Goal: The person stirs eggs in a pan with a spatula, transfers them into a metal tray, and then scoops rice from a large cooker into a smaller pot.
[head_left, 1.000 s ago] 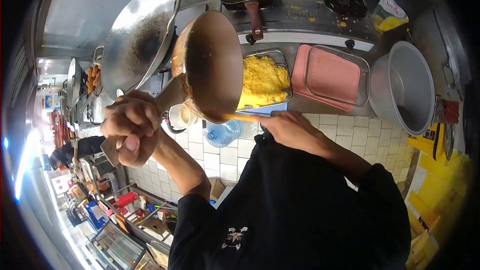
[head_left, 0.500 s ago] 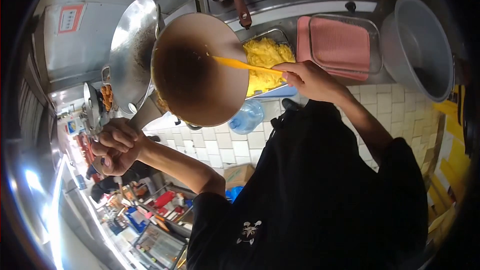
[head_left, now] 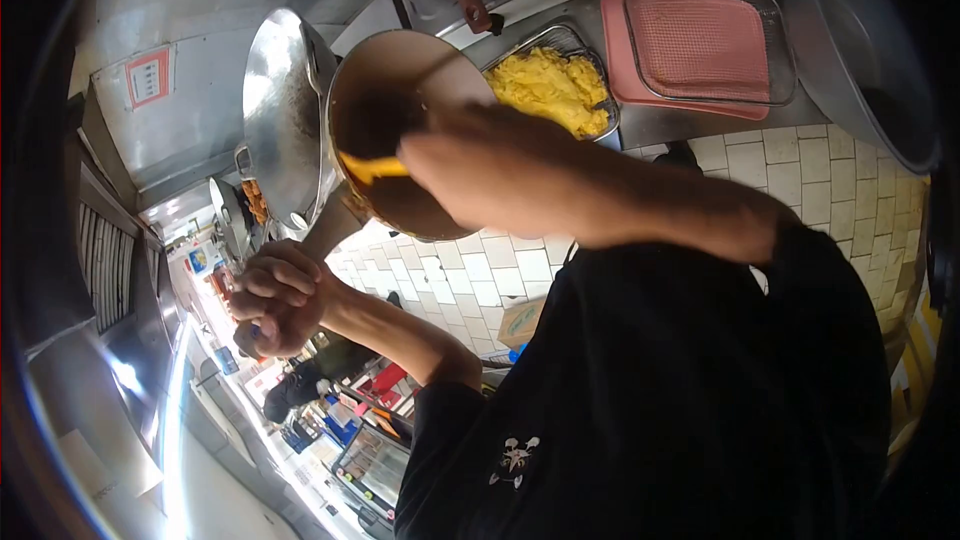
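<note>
Wok (head_left: 285, 115): big and shiny, on the left.
Pan (head_left: 392, 60): tipped up in the air, between wok and tray.
Tray (head_left: 556, 35): on the bench, full of yellow egg (head_left: 545, 90).
Right hand (head_left: 470, 165): blurry, closed on the spatula.
Left hand (head_left: 275, 298): squeezed tight around the pan handle (head_left: 325, 230).
Spatula (head_left: 370, 168): yellow, its tip inside the pan.

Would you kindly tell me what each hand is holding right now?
Left hand: closed around the handle of the pan.
Right hand: closed on the yellow spatula, though blurred.
</note>
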A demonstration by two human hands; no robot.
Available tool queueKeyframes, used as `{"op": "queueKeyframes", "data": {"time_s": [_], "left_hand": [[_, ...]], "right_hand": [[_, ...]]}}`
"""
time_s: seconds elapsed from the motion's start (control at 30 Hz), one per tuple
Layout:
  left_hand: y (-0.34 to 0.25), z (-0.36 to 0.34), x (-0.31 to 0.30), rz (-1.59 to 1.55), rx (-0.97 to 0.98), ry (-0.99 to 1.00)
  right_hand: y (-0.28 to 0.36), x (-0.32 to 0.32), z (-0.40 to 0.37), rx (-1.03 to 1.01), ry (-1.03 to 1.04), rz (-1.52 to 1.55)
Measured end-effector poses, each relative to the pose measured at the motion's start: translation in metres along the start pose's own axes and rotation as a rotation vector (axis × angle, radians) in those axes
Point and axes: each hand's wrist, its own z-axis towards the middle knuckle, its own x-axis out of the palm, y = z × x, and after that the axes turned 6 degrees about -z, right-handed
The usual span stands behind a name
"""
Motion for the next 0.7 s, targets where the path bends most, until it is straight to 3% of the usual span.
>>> {"op": "queueKeyframes", "data": {"time_s": [0.1, 0.13, 0.23, 0.43, 0.47, 0.5, 0.57, 0.63, 0.7], "left_hand": [[-0.001, -0.001, 0.006, 0.01, 0.004, -0.022], [-0.002, -0.002, 0.008, 0.006, 0.008, -0.041], [0.001, 0.001, 0.009, -0.032, 0.038, -0.085], [0.014, 0.0, 0.015, 0.009, -0.017, -0.105], [0.016, -0.001, 0.017, -0.046, -0.063, -0.088], [0.016, -0.001, 0.019, -0.046, -0.05, -0.089], [0.012, -0.003, 0.024, -0.044, -0.022, -0.098], [0.007, -0.002, 0.021, -0.057, 0.0, -0.086], [0.002, 0.001, 0.018, -0.046, 0.015, -0.079]], "right_hand": [[-0.027, -0.018, 0.034, 0.009, -0.092, -0.087], [-0.04, -0.015, 0.044, 0.093, -0.032, -0.028], [-0.052, -0.01, 0.022, 0.103, -0.08, -0.215], [-0.007, -0.027, -0.015, -0.202, 0.127, -0.337], [-0.008, -0.023, -0.012, -0.323, -0.072, -0.409], [-0.001, -0.037, 0.008, -0.12, 0.152, -0.4], [-0.027, -0.032, 0.031, -0.063, -0.07, -0.387], [-0.07, -0.024, 0.05, -0.143, -0.322, -0.45], [-0.09, -0.032, 0.069, 0.07, -0.016, -0.491]]}}
